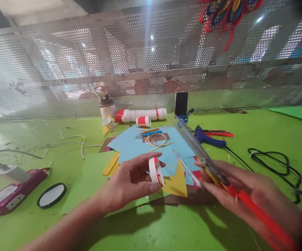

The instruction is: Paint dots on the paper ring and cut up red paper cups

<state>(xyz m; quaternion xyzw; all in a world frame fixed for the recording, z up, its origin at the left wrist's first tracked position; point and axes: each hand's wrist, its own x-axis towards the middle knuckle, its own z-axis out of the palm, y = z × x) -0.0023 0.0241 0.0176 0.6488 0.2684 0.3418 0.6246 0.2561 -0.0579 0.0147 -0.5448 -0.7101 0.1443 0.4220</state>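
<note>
My left hand (130,181) pinches a small roll of white tape with a red core (156,170) between thumb and fingers, held above the green table (151,230). My right hand (240,190) grips red-handled scissors (208,162), whose long metal blades point up and to the left toward the back. A clear pen (186,169) lies just left of the right hand on a yellow paper piece (178,183). Light blue paper sheets (140,144) and a green sheet (93,177) lie under and beyond both hands.
A blue glue gun (208,136) with a black cable (271,160) lies back right. White-and-red glue bottles (140,115), a jar (106,103) and a black box (181,103) stand by the perforated metal wall. A pink device (12,190), a round mirror (52,195) and a white cable (69,141) lie at the left.
</note>
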